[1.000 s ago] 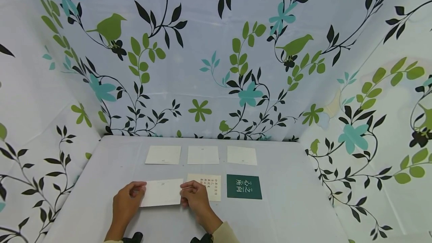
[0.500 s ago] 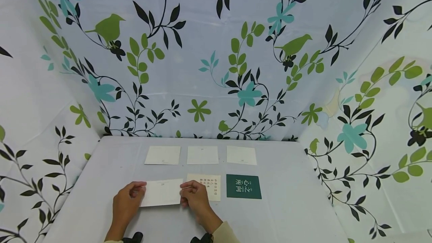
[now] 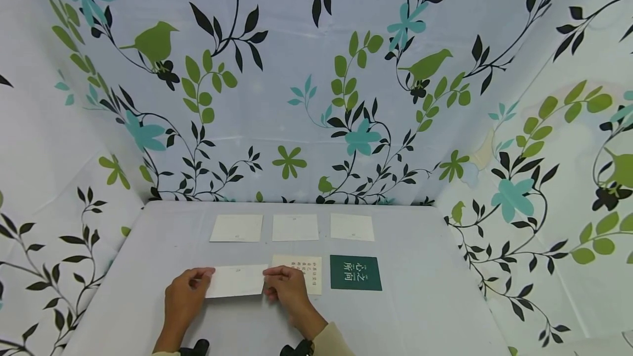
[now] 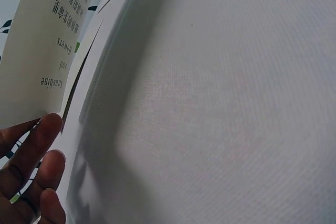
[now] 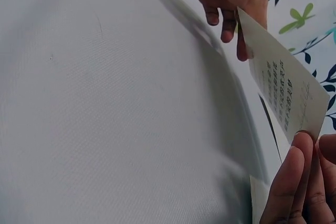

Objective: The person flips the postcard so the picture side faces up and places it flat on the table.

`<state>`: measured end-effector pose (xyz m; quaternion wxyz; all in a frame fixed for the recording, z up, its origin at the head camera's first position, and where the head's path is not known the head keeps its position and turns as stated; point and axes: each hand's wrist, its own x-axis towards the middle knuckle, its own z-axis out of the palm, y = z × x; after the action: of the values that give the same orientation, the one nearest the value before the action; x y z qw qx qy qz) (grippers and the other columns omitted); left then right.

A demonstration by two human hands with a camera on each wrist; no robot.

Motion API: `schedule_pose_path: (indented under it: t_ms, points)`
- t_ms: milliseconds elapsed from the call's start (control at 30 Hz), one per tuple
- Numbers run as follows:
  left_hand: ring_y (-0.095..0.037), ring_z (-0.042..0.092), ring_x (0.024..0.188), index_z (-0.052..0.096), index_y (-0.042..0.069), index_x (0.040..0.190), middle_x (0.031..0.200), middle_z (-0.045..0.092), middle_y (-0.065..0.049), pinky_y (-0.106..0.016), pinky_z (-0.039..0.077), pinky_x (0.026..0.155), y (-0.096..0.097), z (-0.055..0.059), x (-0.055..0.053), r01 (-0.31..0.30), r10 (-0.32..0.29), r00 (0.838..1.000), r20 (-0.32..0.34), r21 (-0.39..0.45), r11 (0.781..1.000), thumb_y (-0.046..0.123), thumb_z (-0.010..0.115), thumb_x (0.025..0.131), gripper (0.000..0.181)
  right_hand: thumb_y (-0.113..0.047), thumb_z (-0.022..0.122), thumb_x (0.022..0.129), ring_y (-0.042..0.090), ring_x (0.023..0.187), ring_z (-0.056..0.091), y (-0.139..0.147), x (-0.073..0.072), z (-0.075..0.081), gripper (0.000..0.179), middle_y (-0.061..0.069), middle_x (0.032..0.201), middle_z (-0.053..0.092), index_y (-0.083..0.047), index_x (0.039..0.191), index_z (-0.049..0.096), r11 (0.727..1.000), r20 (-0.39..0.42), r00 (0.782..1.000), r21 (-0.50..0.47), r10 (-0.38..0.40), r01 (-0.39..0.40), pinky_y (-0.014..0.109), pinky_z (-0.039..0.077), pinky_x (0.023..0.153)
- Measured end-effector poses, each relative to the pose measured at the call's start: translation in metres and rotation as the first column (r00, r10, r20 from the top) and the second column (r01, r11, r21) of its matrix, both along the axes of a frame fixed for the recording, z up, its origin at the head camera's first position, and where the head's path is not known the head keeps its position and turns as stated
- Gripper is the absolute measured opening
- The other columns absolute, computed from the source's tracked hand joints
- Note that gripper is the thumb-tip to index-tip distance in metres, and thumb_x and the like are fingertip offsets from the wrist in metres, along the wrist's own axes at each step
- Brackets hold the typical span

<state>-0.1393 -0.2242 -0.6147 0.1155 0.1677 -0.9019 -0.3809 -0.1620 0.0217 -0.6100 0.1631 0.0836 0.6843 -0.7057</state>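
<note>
Between both hands a pale card (image 3: 235, 281) is held up by its two short sides, blank but for a small mark on the face turned up in the head view. Its underside carries black print, seen on the card (image 4: 39, 51) in the left wrist view and on the card (image 5: 286, 85) in the right wrist view. My left hand (image 3: 185, 298) pinches the left end between thumb and fingers. The right hand (image 3: 290, 294) pinches the opposite end. Beside the right hand lies a cream card (image 3: 311, 274) with brown characters, partly covered by that hand.
A dark green card (image 3: 355, 273) with white characters lies right of the cream one. Behind, in a row, lie a left blank card (image 3: 237, 228), a middle blank card (image 3: 295, 228) and a right blank card (image 3: 352, 227). Patterned cloth (image 3: 247, 98) hangs around the white table (image 3: 420, 312).
The held card has tilted, its near edge rising slightly and showing more shadow below. Both hands keep their grip in nearly the same place. The head view has shifted a little.
</note>
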Motion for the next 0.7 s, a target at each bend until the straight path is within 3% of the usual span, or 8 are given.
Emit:
schedule_pose_path:
  t_ms: [167,267,400,500,600,700]
  points:
    - [-0.027,0.069,0.091,0.082,0.006,0.109,0.110,0.081,-0.017,-0.032,0.048,0.072,-0.0024,-0.0007,-0.0007,-0.017,0.017,1.000,-0.012,-0.007,1.000,0.022,0.062,0.107,0.026,-0.011,0.076,0.093,0.010,0.069,0.071,0.0004,-0.0003,-0.0001,0.012,0.000,0.086,0.079,-0.010,0.105,0.080,1.000,0.008,1.000,0.010,0.004,-0.004,0.025,0.057,0.064]
    - [-0.036,0.074,0.104,0.083,0.006,0.108,0.111,0.081,-0.018,-0.044,0.055,0.084,-0.0030,0.0000,-0.0008,-0.024,0.024,1.000,-0.020,0.025,0.999,0.029,0.055,0.111,0.036,-0.010,0.076,0.093,0.010,0.068,0.070,-0.0001,-0.0003,-0.0003,0.013,0.000,0.086,0.080,-0.010,0.104,0.081,1.000,0.008,1.000,0.014,0.001,-0.001,0.025,0.057,0.063]
    - [-0.045,0.067,0.127,0.083,0.006,0.108,0.112,0.080,-0.021,-0.060,0.049,0.102,-0.0040,0.0031,0.0005,-0.024,0.025,1.000,-0.014,0.106,0.994,0.037,0.044,0.114,0.051,-0.008,0.078,0.091,0.010,0.068,0.070,-0.0006,-0.0003,0.0005,0.013,0.001,0.088,0.081,-0.009,0.105,0.080,1.000,0.002,1.000,0.017,0.000,0.000,0.026,0.057,0.063]
    - [-0.046,0.065,0.129,0.083,0.006,0.106,0.110,0.080,-0.021,-0.061,0.047,0.102,-0.0047,0.0046,0.0012,-0.030,0.033,0.999,-0.021,0.124,0.992,0.041,0.037,0.115,0.058,-0.008,0.078,0.091,0.010,0.068,0.071,-0.0003,0.0000,0.0017,0.014,0.003,0.090,0.082,-0.009,0.104,0.081,1.000,0.004,1.000,0.016,0.003,-0.003,0.026,0.057,0.063]
    - [-0.040,0.072,0.098,0.084,0.008,0.106,0.092,0.078,-0.019,-0.048,0.051,0.083,-0.0055,0.0049,0.0011,-0.036,0.040,0.999,-0.024,0.117,0.992,0.042,0.033,0.116,0.062,-0.008,0.078,0.091,0.009,0.067,0.071,-0.0001,0.0003,0.0019,0.013,0.005,0.092,0.082,-0.009,0.104,0.081,1.000,0.013,1.000,0.009,0.007,-0.007,0.025,0.057,0.063]
    - [-0.023,0.060,0.072,0.084,0.010,0.105,0.081,0.074,-0.012,-0.034,0.044,0.067,-0.0059,0.0050,0.0002,-0.039,0.043,0.998,-0.037,0.100,0.994,0.042,0.033,0.116,0.062,-0.008,0.079,0.091,0.009,0.066,0.070,-0.0007,0.0002,0.0021,0.013,0.005,0.094,0.083,-0.009,0.104,0.081,1.000,0.020,1.000,-0.003,0.004,-0.004,0.023,0.056,0.062]
